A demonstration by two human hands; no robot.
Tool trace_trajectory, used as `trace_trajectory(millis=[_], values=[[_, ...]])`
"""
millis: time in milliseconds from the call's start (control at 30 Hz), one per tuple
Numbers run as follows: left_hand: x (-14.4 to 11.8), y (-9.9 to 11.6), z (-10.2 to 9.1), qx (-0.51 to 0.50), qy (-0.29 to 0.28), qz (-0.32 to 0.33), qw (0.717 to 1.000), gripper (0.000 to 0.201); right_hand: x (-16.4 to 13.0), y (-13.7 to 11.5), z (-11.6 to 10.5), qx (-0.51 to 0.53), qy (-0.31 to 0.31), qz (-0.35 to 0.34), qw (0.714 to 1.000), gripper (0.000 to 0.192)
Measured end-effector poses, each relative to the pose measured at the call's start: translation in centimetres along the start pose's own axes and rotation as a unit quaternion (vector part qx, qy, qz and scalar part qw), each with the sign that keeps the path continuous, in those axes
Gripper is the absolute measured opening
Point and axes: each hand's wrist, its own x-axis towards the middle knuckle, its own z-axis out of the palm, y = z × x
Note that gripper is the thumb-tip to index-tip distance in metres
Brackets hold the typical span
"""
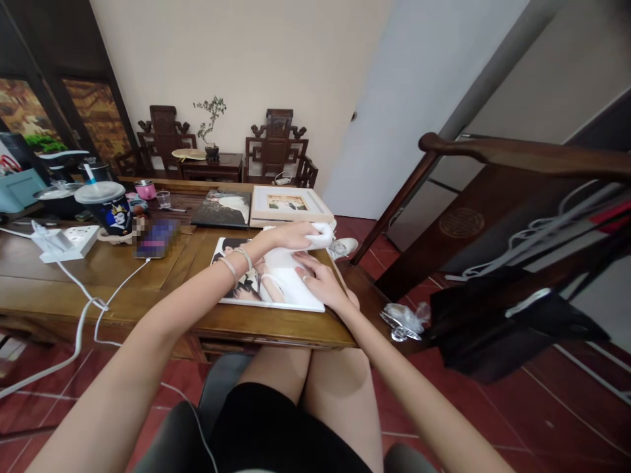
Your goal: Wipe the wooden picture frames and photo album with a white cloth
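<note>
A photo panel (241, 292) with a printed picture of people lies near the table's right end. Soft white material (323, 236), either a rolled sheet or a bunched cloth, is over its far right corner. My left hand (298, 235), bracelets on its forearm, reaches across and has its fingers closed over this material. Closer to me, my right hand (318, 279), with a ring on one finger, rests fairly flat with its fingers stretched over the white right side of the panel. Where the white material ends and the panel's pale print begins is hard to make out.
Behind the panel lie a dark photo panel (224, 209) and a white framed picture (290, 203). To the left are a lidded drink cup (108, 207), a phone (158, 238) on a cable and a white power strip (73, 243). A wooden chair (458, 223) stands right.
</note>
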Motion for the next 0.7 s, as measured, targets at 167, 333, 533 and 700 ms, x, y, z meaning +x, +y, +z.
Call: trace_trajectory(millis=[167,333,533,700], values=[[-0.5,0.0,0.3,0.04,-0.037,-0.025,0.998,0.029,-0.1,-0.1,-0.1,-0.005,-0.005,-0.004,1.0,0.042],[-3.6,-1.1,-0.1,0.129,-0.025,-0.088,0.987,0.037,-0.1,-0.2,-0.1,0.017,-0.01,0.002,1.0,0.041],[-8.7,-1.4,1.0,0.218,-0.054,-0.12,0.967,0.026,0.1,-0.1,0.1,0.011,-0.008,-0.007,1.0,0.04],[-13.2,3.6,3.9,0.258,-0.04,-0.052,0.964,0.034,0.0,-0.2,0.0,-0.011,-0.009,-0.002,1.0,0.043]])
